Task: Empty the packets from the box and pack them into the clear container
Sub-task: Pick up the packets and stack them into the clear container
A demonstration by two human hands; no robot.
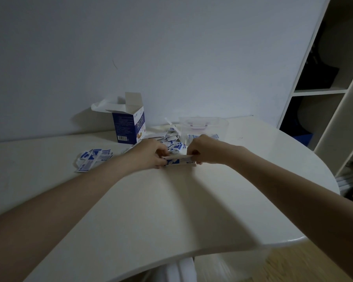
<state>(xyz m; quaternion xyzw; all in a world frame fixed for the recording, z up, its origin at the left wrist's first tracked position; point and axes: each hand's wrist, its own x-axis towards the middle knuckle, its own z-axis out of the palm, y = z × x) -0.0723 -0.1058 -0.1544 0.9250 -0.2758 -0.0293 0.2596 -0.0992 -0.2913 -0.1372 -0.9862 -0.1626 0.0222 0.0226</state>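
A small stack of blue-and-white packets stands on edge on the white table, pinched from both ends. My left hand grips its left end and my right hand its right end. Behind the hands lies a loose heap of packets. Another small pile of packets lies to the left. The blue-and-white box stands open at the back, flaps up. The clear container sits at the back right, with a few packets visible inside.
A crumpled white paper lies behind the box against the wall. A white shelf unit stands at the right, past the table's rounded edge. Wooden floor shows below the near edge.
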